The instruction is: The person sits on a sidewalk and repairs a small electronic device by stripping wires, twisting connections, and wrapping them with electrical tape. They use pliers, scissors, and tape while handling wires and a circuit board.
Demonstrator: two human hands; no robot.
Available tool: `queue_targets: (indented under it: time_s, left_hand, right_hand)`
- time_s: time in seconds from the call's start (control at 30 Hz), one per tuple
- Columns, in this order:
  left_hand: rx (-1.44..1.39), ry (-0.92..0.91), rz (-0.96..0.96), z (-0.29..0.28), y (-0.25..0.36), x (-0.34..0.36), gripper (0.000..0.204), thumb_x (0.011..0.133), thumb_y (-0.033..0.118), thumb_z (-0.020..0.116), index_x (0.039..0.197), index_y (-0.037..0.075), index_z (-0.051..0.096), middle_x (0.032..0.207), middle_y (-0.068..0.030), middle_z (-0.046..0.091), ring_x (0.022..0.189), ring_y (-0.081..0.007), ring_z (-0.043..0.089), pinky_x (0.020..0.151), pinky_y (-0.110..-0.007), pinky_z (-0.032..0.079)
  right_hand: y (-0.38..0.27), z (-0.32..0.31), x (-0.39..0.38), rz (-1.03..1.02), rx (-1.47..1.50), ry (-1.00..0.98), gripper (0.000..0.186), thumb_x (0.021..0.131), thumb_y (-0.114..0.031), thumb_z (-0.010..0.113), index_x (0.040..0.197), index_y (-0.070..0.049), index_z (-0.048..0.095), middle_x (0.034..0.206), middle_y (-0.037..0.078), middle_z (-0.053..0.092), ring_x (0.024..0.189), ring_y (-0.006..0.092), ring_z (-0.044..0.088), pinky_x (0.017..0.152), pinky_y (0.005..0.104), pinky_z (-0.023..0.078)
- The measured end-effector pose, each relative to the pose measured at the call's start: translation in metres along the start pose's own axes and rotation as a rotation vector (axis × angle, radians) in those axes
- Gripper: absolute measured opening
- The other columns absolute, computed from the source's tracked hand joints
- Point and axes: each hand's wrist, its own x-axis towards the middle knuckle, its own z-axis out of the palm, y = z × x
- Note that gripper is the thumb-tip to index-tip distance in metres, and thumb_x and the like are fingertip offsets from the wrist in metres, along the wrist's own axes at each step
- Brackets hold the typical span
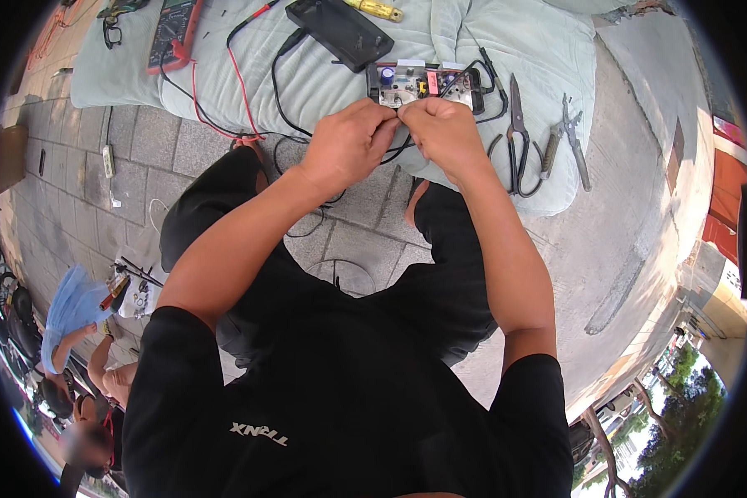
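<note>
We have both hands up at the near edge of an open circuit board (409, 84), which sits in a dark casing on a pale green padded cloth (548, 50). Left hand (349, 143) and right hand (445, 133) nearly meet, tips bunched narrow; we cannot tell what either one pinches, since knuckles hide it. Dark cable runs below the hands, another loops by the board's right end. Just beyond the board, up and left, we see a black box (340, 31) with a black cord (276, 83) at its side; farther left, a red-edged multimeter (173, 35) with red and black leads. Yellow-handled tool (377, 8) at top. Right of the board: scissors (516, 129), blades up, then metal pliers (570, 133), legs spread.
</note>
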Motion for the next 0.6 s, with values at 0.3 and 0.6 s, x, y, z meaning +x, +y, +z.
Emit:
queue_targets:
  time_s: [0.3, 0.6]
  left_hand:
    - [-0.312, -0.113, -0.356, 0.003, -0.003, 0.000, 0.016, 0.097, 0.013, 0.071, 0.104, -0.002, 0.073, 0.082, -0.0077, 0.073, 0.066, -0.0096, 0.065, 0.060, -0.029, 0.054]
    - [-0.220, -0.022, -0.257, -0.005, 0.004, -0.009, 0.022, 0.098, 0.019, 0.071, 0.109, 0.000, 0.074, 0.088, -0.0113, 0.075, 0.071, -0.0168, 0.066, 0.067, -0.033, 0.054]
  right_hand:
    - [-0.011, 0.000, -0.006, 0.063, 0.030, -0.005, 0.020, 0.091, -0.020, 0.071, 0.091, -0.001, 0.076, 0.069, -0.001, 0.060, 0.057, 0.0064, 0.050, 0.050, 0.0252, 0.038]
    - [-0.013, -0.006, -0.006, 0.084, 0.106, -0.012, 0.018, 0.095, -0.020, 0.072, 0.090, -0.003, 0.072, 0.065, -0.002, 0.057, 0.050, 0.0055, 0.045, 0.045, 0.0239, 0.033]
